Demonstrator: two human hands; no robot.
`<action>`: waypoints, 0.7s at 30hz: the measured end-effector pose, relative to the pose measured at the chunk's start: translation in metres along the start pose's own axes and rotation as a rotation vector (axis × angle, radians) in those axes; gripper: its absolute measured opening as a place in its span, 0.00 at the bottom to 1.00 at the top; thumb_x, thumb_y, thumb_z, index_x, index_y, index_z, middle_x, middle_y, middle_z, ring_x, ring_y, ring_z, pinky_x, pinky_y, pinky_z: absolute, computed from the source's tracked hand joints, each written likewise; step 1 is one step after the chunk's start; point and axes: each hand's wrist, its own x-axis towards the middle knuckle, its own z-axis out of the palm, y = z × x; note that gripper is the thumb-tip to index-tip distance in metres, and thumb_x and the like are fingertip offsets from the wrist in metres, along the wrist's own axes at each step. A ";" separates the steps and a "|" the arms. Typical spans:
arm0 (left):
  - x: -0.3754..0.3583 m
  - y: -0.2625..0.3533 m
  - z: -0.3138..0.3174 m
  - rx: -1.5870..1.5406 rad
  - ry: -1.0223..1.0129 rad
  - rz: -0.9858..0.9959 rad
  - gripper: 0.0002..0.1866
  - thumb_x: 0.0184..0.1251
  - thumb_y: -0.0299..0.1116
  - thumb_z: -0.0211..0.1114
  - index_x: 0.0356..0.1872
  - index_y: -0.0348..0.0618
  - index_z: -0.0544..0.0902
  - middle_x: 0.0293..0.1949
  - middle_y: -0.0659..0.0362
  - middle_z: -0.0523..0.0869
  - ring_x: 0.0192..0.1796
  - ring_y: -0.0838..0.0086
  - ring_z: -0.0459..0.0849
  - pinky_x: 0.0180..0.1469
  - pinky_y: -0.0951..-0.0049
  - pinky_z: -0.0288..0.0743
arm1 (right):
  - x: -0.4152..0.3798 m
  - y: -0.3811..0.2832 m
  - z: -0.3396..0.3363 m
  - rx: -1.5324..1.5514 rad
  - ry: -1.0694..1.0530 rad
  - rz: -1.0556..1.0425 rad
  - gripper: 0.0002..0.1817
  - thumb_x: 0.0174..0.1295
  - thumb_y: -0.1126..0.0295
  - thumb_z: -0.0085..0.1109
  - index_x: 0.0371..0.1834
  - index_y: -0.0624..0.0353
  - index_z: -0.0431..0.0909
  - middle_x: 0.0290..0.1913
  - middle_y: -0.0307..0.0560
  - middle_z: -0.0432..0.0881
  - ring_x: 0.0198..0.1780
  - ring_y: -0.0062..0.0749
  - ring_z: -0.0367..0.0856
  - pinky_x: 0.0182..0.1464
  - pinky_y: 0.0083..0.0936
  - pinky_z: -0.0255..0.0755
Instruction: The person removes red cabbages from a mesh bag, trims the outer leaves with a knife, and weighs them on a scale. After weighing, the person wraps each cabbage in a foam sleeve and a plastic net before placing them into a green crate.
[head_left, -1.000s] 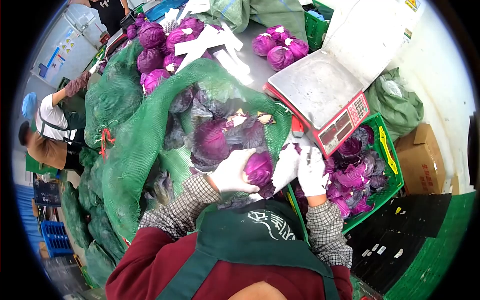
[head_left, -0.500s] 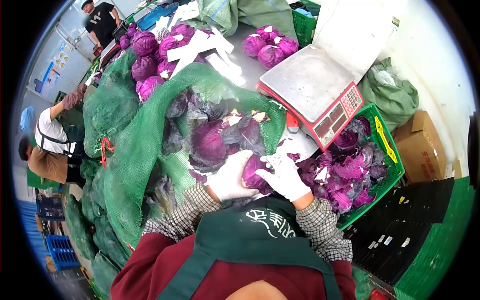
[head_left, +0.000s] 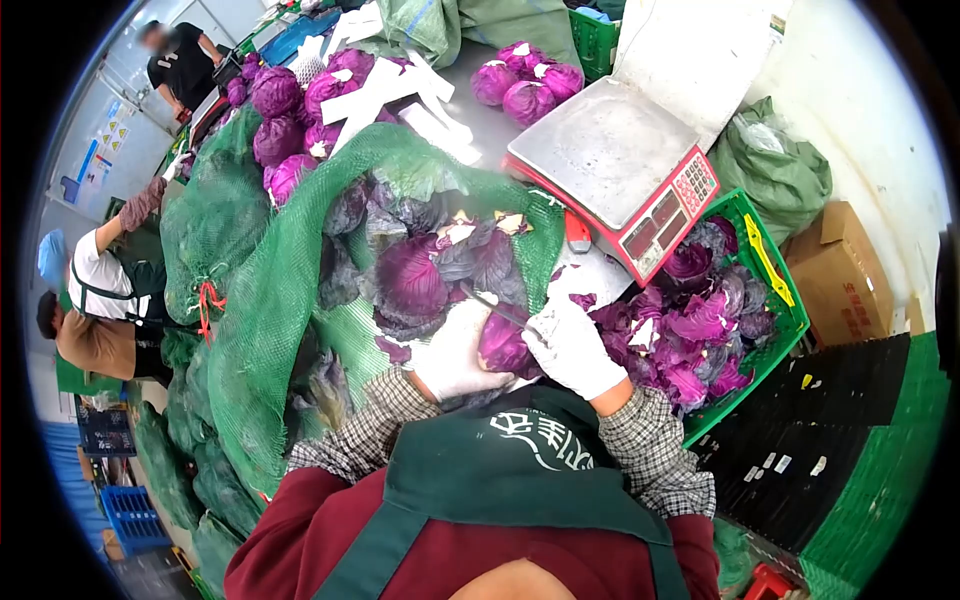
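Observation:
A purple cabbage [head_left: 503,345] is held close to my apron by my left hand [head_left: 455,352], white-gloved, with the fingers wrapped round its left side. My right hand [head_left: 573,349], also gloved, is closed on a knife [head_left: 497,308]. The thin blade points left across the top of the cabbage; the handle is hidden in the glove. Just beyond, an open green mesh sack [head_left: 262,335] holds loose dark outer leaves [head_left: 497,262] and a larger purple cabbage [head_left: 410,275] with its leaves around it.
A red scale [head_left: 610,150] stands at the back right, a red-handled cutter [head_left: 577,232] beside it. A green crate [head_left: 790,350] full of trimmed leaves is at my right. Several cabbages [head_left: 528,102] and white foam strips [head_left: 375,100] lie behind. Co-workers [head_left: 105,300] stand at the left.
The knife blade now shows above the cabbage, where my right fingers were against it before. My right hand has turned and shifted slightly. The view has tilted a little.

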 end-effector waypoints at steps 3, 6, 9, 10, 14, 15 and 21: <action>-0.009 -0.003 0.001 -0.077 0.025 -0.028 0.56 0.36 0.46 0.78 0.68 0.33 0.57 0.62 0.39 0.64 0.66 0.48 0.64 0.70 0.58 0.56 | -0.013 0.023 0.016 -0.004 0.173 0.181 0.08 0.59 0.67 0.59 0.35 0.61 0.79 0.33 0.50 0.80 0.35 0.46 0.79 0.40 0.34 0.74; -0.022 -0.008 -0.004 -0.223 0.089 -0.049 0.57 0.37 0.45 0.79 0.69 0.36 0.56 0.64 0.43 0.63 0.68 0.53 0.63 0.70 0.58 0.57 | -0.028 0.043 0.005 -0.061 0.232 0.268 0.08 0.61 0.69 0.57 0.36 0.62 0.78 0.36 0.53 0.80 0.38 0.46 0.80 0.40 0.35 0.75; -0.027 -0.005 -0.006 -0.513 0.185 -0.052 0.57 0.37 0.35 0.81 0.70 0.38 0.54 0.66 0.48 0.63 0.67 0.60 0.65 0.69 0.60 0.60 | -0.048 0.049 -0.022 -0.040 0.296 0.509 0.08 0.63 0.69 0.54 0.34 0.63 0.77 0.35 0.53 0.79 0.39 0.47 0.78 0.43 0.36 0.73; -0.020 0.007 -0.016 -0.651 0.193 -0.039 0.57 0.38 0.34 0.82 0.70 0.37 0.53 0.65 0.48 0.64 0.67 0.60 0.66 0.69 0.60 0.60 | -0.057 0.058 -0.029 -0.062 0.305 0.506 0.07 0.62 0.70 0.55 0.35 0.62 0.76 0.36 0.51 0.79 0.39 0.45 0.78 0.43 0.35 0.73; -0.008 0.006 -0.014 -1.165 0.317 -0.206 0.50 0.44 0.33 0.79 0.68 0.38 0.57 0.62 0.54 0.69 0.65 0.65 0.68 0.67 0.62 0.63 | -0.061 0.053 -0.048 0.295 0.451 0.635 0.08 0.59 0.74 0.60 0.41 0.62 0.77 0.39 0.47 0.79 0.39 0.36 0.79 0.45 0.29 0.74; -0.004 0.001 -0.008 -1.314 0.326 -0.216 0.42 0.50 0.32 0.75 0.66 0.38 0.62 0.60 0.56 0.73 0.63 0.68 0.71 0.66 0.64 0.65 | -0.053 0.042 -0.051 0.324 0.446 0.583 0.09 0.59 0.74 0.60 0.42 0.62 0.77 0.39 0.48 0.79 0.40 0.36 0.80 0.46 0.29 0.74; 0.007 0.012 0.003 -1.470 0.331 -0.367 0.32 0.58 0.35 0.68 0.63 0.34 0.68 0.55 0.53 0.79 0.56 0.66 0.79 0.60 0.64 0.72 | -0.009 -0.041 -0.035 0.493 0.158 0.226 0.16 0.57 0.77 0.60 0.50 0.56 0.79 0.49 0.48 0.80 0.49 0.35 0.79 0.51 0.25 0.73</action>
